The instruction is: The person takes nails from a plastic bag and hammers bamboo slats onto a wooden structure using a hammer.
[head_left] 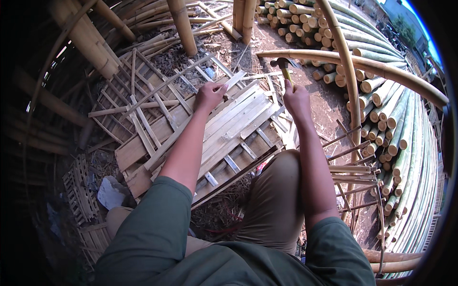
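Note:
My right hand (296, 101) is closed round the yellow handle of a hammer (286, 71), whose dark head is raised above the far right end of the wooden slats. My left hand (210, 97) is closed, thumb and fingers pinched together, over the far end of the work. Whatever sits in that pinch is too small to make out. Below both hands lie pale wooden slats (234, 125), side by side over short crosspieces (232, 163) on a wooden board. A light strip of wood (234, 80) sticks out just beyond my left fingers.
A lattice of thin wooden strips (143, 102) leans at the left. Stacked bamboo poles (381, 107) fill the right side, and a curved bamboo pole (362, 62) crosses in front of them. Bamboo posts (182, 26) stand at the back. A pale broken chunk (112, 192) lies at lower left.

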